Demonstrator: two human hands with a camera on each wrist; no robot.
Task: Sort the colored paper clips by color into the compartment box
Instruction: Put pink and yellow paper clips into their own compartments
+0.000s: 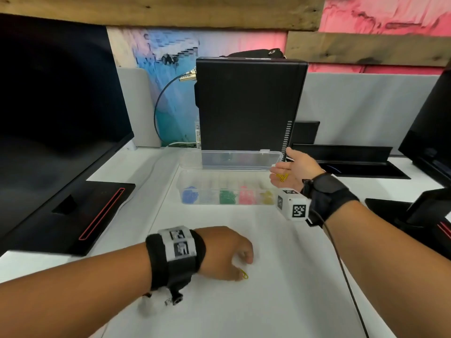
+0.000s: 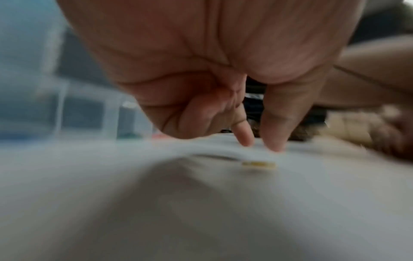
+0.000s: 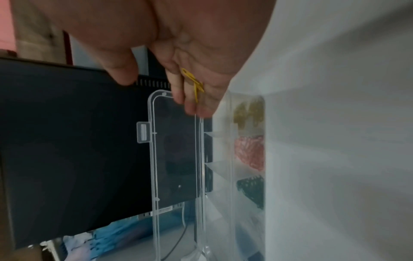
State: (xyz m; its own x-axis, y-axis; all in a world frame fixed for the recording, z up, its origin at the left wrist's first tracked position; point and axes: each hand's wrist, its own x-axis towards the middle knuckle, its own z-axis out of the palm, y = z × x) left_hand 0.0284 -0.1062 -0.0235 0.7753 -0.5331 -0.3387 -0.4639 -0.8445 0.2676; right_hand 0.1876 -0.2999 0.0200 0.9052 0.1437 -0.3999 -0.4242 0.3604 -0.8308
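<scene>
A clear compartment box [image 1: 180, 185] stands on the white table, its lid [image 1: 231, 159] leaning open against a black computer case. Its compartments hold blue [image 1: 190, 195], clear, green [image 1: 227, 196], pink [image 1: 247, 197] and yellow clips [image 1: 267, 197]. My right hand [image 1: 283, 167] hovers palm-up at the box's right end, fingers relaxed, with a few yellow clips [image 1: 282, 177] [image 3: 194, 84] lying loose on it above the yellow compartment [image 3: 248, 113]. My left hand [image 1: 244, 267] [image 2: 261, 146] reaches down over a single yellow clip [image 1: 244, 274] [image 2: 258, 164] lying flat on the table; thumb and finger tips are just above it.
A black computer case [image 1: 249, 103] rises right behind the box. A large dark monitor [image 1: 56, 106] and its base [image 1: 80, 211] fill the left side. Another monitor [image 1: 429, 132] and a black tray [image 1: 353, 162] sit at the right. A cable [image 1: 341, 264] trails from my right wrist.
</scene>
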